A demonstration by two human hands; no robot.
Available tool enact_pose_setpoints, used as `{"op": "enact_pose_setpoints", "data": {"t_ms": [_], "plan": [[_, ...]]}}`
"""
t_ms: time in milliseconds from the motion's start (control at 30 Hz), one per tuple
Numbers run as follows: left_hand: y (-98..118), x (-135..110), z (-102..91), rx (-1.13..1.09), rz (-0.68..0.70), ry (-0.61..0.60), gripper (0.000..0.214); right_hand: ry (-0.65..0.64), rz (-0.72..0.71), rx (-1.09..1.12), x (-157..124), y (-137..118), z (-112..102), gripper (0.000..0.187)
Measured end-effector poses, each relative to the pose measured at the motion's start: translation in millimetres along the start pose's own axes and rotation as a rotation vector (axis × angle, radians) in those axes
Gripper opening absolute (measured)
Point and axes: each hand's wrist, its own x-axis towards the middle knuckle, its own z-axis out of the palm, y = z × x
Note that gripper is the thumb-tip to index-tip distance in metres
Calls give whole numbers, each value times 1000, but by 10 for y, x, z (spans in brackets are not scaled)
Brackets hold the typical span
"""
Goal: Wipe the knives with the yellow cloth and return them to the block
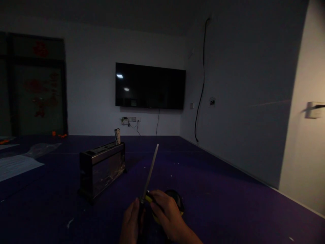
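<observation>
My left hand (130, 222) and my right hand (169, 215) meet at the bottom centre, both closed round the yellow-and-black base of a long thin grey strip or rod (151, 169). It points up and away from me, tilted slightly right. A dark round object (177, 198) with a yellow edge shows just behind my right hand; I cannot tell what it is. The room is very dim.
A shiny dark metal box (101, 169) stands on the purple floor (215, 189) ahead left, with a small patterned cylinder (117, 136) at its far end. White sheets (17, 164) and clear plastic (42, 149) lie left. A wall-mounted TV (149, 86) and a hanging cable (201, 84) are beyond.
</observation>
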Motion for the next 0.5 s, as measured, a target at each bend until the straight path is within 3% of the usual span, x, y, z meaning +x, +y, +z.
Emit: {"op": "enact_pose_setpoints", "data": {"t_ms": [133, 300, 500], "plan": [[-57, -32, 16, 8, -8, 1, 58, -7, -8, 18, 6, 2, 16, 22], [-193, -35, 11, 9, -37, 124, 62, -40, -25, 45, 7, 23, 25, 26], [-74, -21, 19, -65, -44, 10, 49, -27, -54, 27, 10, -23, -32, 24]]}}
